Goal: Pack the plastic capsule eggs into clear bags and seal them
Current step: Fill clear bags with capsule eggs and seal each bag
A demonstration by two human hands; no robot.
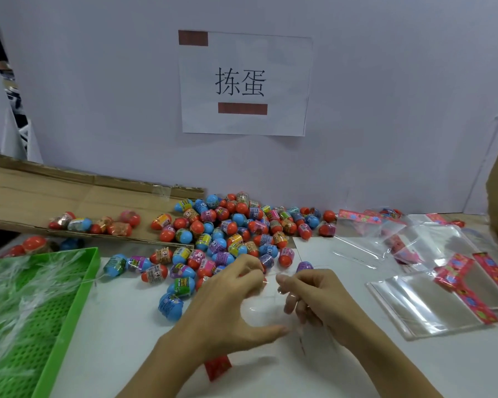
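Head camera, one wide-angle view

It looks forward and down from the person's head, close over the white bench [342, 366], facing the wall with the paper sign [243, 81]; both forearms enter from below.

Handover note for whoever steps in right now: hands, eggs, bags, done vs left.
Left hand: fingers pinch the top edge of a clear bag; whether it holds an egg I cannot tell.
Right hand: pinches the same bag's edge.
Eggs: loose pile at the table's back.
Empty bags: stacked on the right.
Done: a few bagged eggs on the cardboard.
Left: fill and seal this bag, then the pile.
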